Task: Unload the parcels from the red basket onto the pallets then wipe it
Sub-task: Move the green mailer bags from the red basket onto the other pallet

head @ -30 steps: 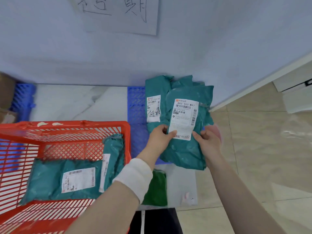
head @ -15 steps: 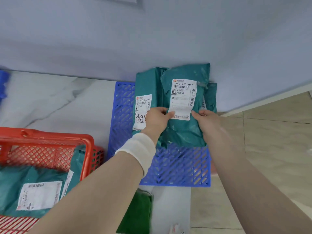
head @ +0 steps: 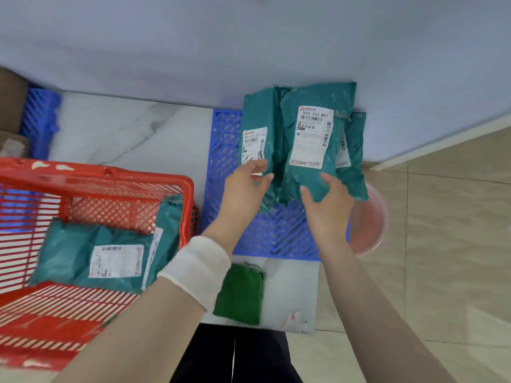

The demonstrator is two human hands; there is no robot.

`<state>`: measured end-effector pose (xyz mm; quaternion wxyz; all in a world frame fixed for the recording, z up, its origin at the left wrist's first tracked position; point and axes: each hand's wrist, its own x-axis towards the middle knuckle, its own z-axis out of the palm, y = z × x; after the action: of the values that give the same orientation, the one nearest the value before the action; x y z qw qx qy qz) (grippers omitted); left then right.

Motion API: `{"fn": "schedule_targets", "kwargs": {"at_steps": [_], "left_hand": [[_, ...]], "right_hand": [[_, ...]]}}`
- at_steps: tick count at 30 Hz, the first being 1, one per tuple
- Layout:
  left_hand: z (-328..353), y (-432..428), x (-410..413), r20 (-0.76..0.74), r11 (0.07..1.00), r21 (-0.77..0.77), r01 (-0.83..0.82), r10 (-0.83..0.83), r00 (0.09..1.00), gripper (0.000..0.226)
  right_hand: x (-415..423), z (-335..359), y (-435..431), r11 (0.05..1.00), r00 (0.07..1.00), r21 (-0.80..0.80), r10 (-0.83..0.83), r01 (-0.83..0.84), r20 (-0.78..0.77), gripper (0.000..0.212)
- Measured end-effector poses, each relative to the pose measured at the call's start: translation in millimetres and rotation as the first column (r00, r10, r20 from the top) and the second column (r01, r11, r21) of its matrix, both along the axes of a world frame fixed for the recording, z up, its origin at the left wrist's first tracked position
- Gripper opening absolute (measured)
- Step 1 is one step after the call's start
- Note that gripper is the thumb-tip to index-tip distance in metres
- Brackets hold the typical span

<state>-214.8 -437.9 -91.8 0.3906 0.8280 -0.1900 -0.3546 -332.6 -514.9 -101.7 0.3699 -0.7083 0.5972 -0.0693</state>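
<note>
Three teal parcels lean against the wall on the blue pallet (head: 224,150); the front parcel (head: 309,161) shows a white label, with one parcel (head: 260,114) to its left and another (head: 355,150) behind on the right. My left hand (head: 246,189) hovers with relaxed fingers at the left parcel's lower edge. My right hand (head: 326,203) is spread just below the front parcel, fingers loose, gripping nothing. The red basket (head: 110,175) stands at the left with a labelled teal parcel (head: 72,252) lying in it and a second (head: 171,217) propped against its right wall.
A green cloth (head: 240,294) lies on a pale sheet (head: 290,286) in front of the pallet. A pink basin (head: 370,225) sits on the tiled floor right of the pallet. Another blue pallet (head: 41,120) and a cardboard box (head: 11,92) are at far left.
Both hands carried the labelled parcel to the stack against the wall, let go of it and drew back slightly. The view swung back left, showing more of the basket.
</note>
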Motion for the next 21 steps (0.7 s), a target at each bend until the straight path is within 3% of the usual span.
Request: {"fn": "schedule_targets", "kwargs": {"at_steps": [4, 11, 16, 21], "left_hand": [[31.4, 55.4, 4.9, 0.105, 0.996, 0.088, 0.024, -0.033, 0.994, 0.032], [65.4, 143.5, 34.7, 0.335, 0.949, 0.209, 0.236, -0.297, 0.894, 0.035], [69.1, 218.0, 81.5, 0.385, 0.908, 0.246, 0.338, -0.412, 0.826, 0.035], [62.3, 281.9, 117.6, 0.323, 0.898, 0.306, 0.316, -0.41, 0.853, 0.036]], "right_hand": [[12.8, 31.4, 62.6, 0.99, 0.99, 0.0, 0.142, -0.142, -0.025, 0.048], [52.0, 74.2, 153.6, 0.956, 0.962, -0.133, 0.246, -0.261, -0.121, 0.046], [84.1, 84.4, 229.4, 0.928, 0.947, -0.214, 0.273, -0.306, -0.171, 0.044], [104.2, 79.7, 301.1, 0.933, 0.92, -0.073, 0.331, -0.352, -0.211, 0.047]]}}
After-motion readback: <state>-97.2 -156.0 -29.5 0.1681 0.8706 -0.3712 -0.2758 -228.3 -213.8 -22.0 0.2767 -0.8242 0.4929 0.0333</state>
